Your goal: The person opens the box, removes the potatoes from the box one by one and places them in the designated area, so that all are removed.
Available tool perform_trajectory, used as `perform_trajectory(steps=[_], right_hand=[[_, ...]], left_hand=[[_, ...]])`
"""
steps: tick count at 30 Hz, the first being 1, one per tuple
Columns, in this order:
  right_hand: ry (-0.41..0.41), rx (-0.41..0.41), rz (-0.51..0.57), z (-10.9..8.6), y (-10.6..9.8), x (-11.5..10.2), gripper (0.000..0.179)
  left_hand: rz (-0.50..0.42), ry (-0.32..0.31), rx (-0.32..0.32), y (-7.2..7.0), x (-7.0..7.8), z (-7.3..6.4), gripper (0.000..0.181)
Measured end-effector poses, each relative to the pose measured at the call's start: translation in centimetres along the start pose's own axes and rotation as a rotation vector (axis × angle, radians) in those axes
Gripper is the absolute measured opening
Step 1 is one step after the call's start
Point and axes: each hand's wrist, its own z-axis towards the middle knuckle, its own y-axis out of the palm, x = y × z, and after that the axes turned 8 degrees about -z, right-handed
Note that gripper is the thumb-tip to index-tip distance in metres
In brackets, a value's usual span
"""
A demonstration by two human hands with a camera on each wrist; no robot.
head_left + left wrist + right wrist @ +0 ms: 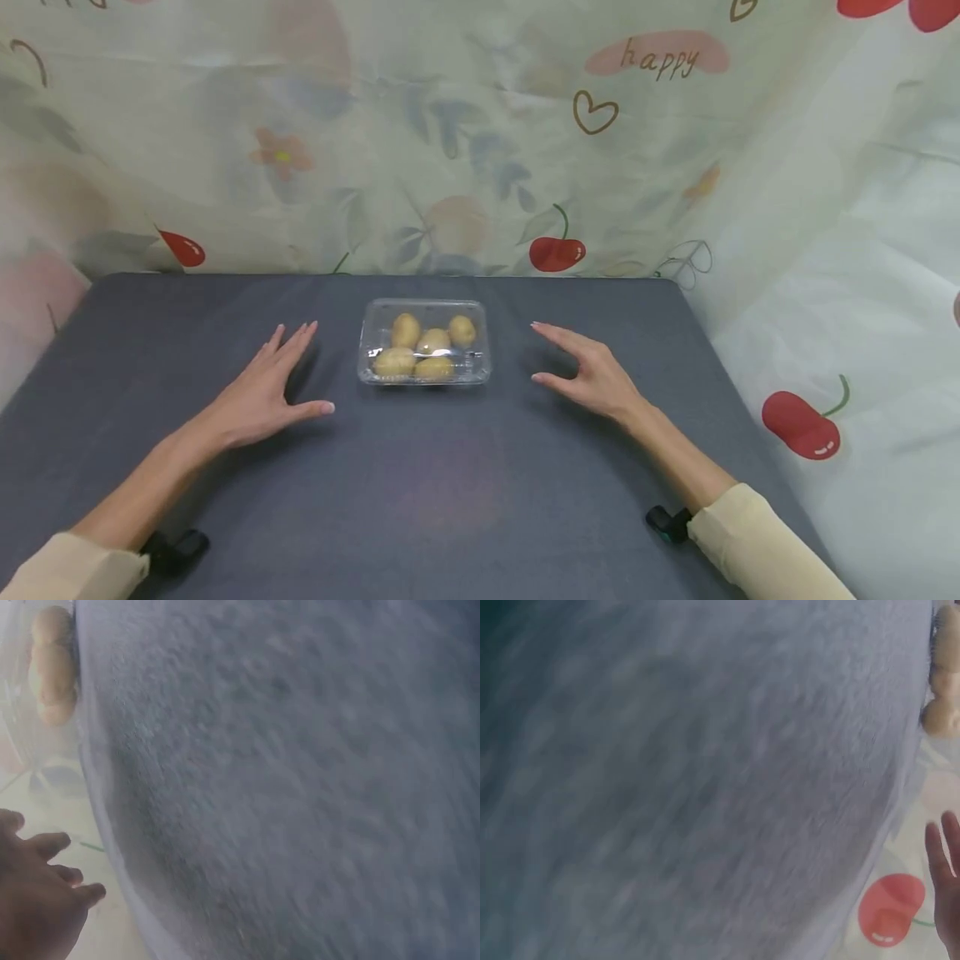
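A clear plastic box point(366, 337) stands near the back middle of the table with several small potatoes point(406, 331) inside, seen through its plastic. To its left my left hand point(258, 396) is held with fingers extended and thumb apart, touching nothing. My right hand point(592, 375) is to the right of the box, fingers reaching toward it, thumb spread away, and nothing between them. In the left wrist view the potatoes point(54, 667) appear at the upper left, above the left hand point(37, 900). The right wrist view has potatoes point(943, 675) at the upper right and part of the right hand point(949, 892).
A dark grey cloth covers the table point(450, 483). Behind it hangs a pale printed curtain point(465, 125) with cherries, leaves and lettering, which continues down the right side. Black bands with small devices point(176, 550) sit at both wrists.
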Motion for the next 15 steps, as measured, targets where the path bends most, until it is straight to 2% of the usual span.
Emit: perform_trajectory(steps=[6,10,15], right_hand=[[0.064,-0.002,0.209,0.7,0.7,-0.7,0.056],[0.072,-0.017,0.297,1.2,1.1,-1.0,0.051],[0.052,-0.022,0.371,1.5,1.9,-1.3,0.047]], left_hand=[[-0.169,-0.031,-0.010,0.0,0.8,0.6,0.117],[-0.235,-0.012,0.000,0.3,1.1,0.8,0.115],[-0.275,0.018,0.001,1.1,1.2,1.2,0.111]])
